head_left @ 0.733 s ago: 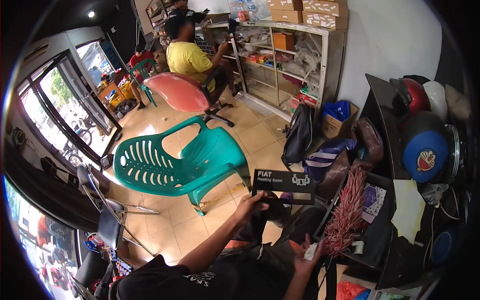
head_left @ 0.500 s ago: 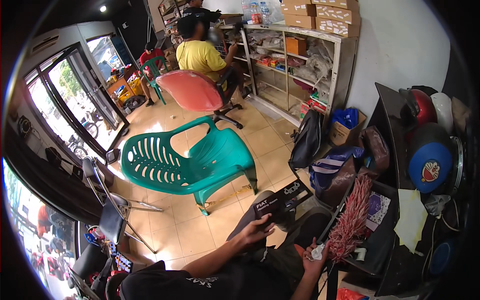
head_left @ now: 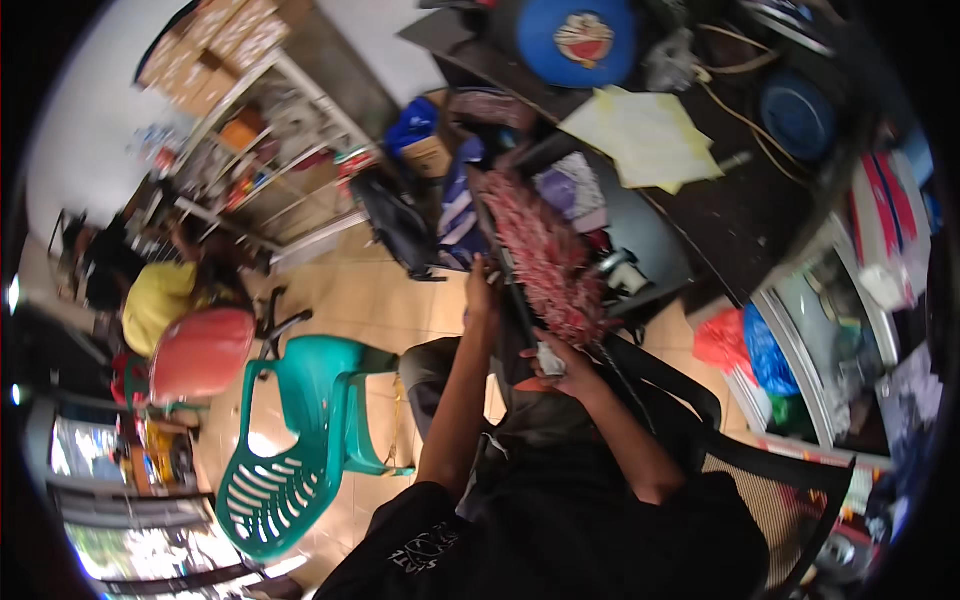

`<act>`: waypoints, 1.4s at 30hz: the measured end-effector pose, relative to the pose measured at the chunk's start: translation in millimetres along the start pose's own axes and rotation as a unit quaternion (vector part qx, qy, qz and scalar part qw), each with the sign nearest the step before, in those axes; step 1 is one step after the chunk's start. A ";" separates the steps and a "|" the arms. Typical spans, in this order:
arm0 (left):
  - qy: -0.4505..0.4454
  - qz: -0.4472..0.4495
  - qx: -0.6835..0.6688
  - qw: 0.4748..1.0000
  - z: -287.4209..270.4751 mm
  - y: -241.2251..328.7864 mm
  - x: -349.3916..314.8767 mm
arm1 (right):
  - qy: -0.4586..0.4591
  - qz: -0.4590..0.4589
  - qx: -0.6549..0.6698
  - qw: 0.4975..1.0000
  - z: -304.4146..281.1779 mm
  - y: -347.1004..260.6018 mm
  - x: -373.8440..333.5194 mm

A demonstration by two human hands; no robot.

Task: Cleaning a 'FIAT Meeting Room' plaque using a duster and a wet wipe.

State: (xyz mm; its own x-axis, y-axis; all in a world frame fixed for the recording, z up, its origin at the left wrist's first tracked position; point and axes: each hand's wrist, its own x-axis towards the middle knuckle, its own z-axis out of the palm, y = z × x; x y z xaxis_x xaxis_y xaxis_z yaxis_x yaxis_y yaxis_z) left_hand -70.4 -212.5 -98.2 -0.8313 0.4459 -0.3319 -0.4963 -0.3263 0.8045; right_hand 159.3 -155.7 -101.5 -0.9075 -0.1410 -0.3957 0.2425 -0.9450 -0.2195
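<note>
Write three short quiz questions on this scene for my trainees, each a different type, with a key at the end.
1. Which of the person's hands holds the crumpled white wad?
2. Which colours does the fluffy duster show?
A) green and black
B) red and white
C) blue and yellow
3. True or false: the pale yellow sheets lie on the dark desk.

Key: 1. the right hand; 2. B; 3. true.
</note>
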 end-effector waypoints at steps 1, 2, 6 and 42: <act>0.019 -0.014 -0.001 1.000 27.8 -12.1 1.2 | -0.034 0.027 -0.054 0.998 -4.1 -8.8 -5.7; 0.017 -0.064 0.046 0.997 43.0 -17.7 -4.0 | 0.049 0.021 -0.097 0.994 -7.1 -11.7 -13.4; -0.038 -0.059 -0.031 0.997 62.0 -24.1 -19.7 | 0.188 -0.045 -0.275 0.942 32.9 -15.9 -30.2; -0.095 -0.105 -0.067 0.988 110.3 -24.8 -67.9 | 0.283 -0.105 -0.578 0.758 51.7 -73.3 -137.3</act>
State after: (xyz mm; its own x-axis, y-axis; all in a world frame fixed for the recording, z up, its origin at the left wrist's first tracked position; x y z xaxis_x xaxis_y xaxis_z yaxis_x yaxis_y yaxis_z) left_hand 26.0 -142.8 -41.3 -0.6509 0.6592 -0.3766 -0.6920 -0.3111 0.6515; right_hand 248.5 -82.3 15.1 -0.7541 0.4355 -0.4916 0.5489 0.0071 -0.8358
